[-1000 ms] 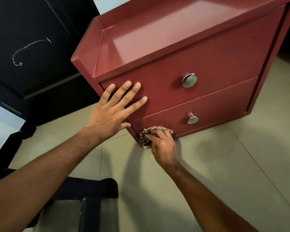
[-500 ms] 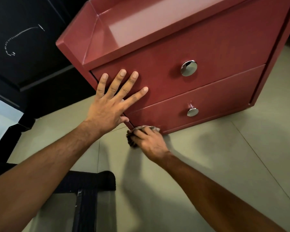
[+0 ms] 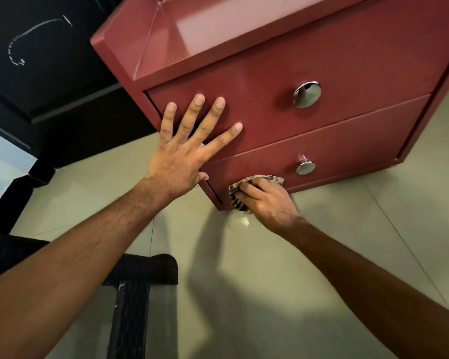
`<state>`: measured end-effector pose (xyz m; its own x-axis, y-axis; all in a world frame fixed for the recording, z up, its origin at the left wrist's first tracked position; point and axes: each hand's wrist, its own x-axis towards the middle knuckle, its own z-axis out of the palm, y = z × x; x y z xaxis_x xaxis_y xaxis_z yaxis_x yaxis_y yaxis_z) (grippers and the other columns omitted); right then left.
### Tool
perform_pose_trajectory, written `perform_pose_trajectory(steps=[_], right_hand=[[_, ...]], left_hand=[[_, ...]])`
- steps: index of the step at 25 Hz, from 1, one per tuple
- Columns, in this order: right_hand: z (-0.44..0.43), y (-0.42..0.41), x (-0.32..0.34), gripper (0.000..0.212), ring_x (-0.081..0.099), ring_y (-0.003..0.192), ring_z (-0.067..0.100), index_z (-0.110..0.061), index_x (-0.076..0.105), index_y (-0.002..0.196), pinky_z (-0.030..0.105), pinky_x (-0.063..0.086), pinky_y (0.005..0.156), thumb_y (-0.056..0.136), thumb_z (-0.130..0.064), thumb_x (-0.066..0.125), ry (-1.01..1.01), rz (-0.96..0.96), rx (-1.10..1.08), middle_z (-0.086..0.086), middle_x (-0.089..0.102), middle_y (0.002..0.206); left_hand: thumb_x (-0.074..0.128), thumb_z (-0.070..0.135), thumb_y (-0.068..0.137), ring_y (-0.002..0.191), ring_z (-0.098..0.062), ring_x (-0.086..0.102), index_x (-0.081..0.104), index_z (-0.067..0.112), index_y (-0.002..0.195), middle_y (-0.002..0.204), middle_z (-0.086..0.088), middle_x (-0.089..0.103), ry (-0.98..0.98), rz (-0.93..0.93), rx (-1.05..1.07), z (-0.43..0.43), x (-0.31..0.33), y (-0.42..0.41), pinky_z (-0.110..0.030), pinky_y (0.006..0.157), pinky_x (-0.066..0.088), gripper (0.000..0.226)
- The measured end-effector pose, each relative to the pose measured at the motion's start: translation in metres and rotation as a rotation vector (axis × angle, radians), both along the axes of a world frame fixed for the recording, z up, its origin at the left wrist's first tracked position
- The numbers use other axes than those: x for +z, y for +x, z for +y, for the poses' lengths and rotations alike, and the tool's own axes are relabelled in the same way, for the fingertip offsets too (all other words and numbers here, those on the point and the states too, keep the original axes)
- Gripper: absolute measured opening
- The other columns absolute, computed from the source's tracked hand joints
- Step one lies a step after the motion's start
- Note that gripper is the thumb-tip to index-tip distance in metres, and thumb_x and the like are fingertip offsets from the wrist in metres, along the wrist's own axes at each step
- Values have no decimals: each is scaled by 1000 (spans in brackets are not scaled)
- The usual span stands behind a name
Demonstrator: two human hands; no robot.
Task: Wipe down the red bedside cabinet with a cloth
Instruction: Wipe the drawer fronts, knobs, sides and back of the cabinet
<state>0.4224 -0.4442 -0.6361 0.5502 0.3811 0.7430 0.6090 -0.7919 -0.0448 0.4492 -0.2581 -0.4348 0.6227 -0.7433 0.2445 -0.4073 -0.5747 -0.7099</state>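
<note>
The red bedside cabinet (image 3: 347,60) stood on the tiled floor (image 3: 322,255), its two drawer fronts facing the camera. The cloth (image 3: 271,180), a patterned rag, was bunched against the bottom left corner of the lower drawer (image 3: 360,141), close to the floor. The right hand (image 3: 267,203) pressed it there, its grip curled round the cloth. The left hand (image 3: 182,156) lay flat on the left part of the upper drawer (image 3: 257,107), its grip wide, fingers straight and spread. Each drawer carried a chrome knob: the upper knob (image 3: 307,94) and the lower knob (image 3: 306,167). Dark furniture (image 3: 49,73) stood just left of the cabinet.
</note>
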Motion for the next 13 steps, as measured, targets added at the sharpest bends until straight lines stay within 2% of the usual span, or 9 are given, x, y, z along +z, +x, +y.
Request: perform_pose_trajectory(steps=[4,8,11,13], right_hand=[[-46,-3,-18,23,57,90,30,-13,74,105,43,52,69,101,-18,52,90,51,-72,1,69,112],[-13,0,18,19,58,91,29,-12,75,103,42,52,71,95,-13,58,102,-7,-50,1,70,110],[9,11,54,19,57,94,28,-12,75,104,39,51,77,99,-13,57,211,-111,-31,2,70,110],[14,17,45,15,57,91,27,-11,74,102,39,50,73,99,-14,60,220,-109,-22,2,69,108]], left_hand=[[87,54,54,149,-39,-7,-3,38,157,162,-6,-19,14,-21,9,2,0,0,-63,115,-4,138],[86,59,53,149,-38,-8,-4,37,157,164,-8,-17,28,-51,27,-3,-5,0,-65,113,0,140],[85,62,53,148,-40,0,-2,36,157,165,-9,-9,48,-103,28,-5,-9,2,-66,111,5,138],[85,61,53,148,-41,1,-2,36,157,165,-10,-13,44,-107,23,-7,-10,3,-66,111,5,138]])
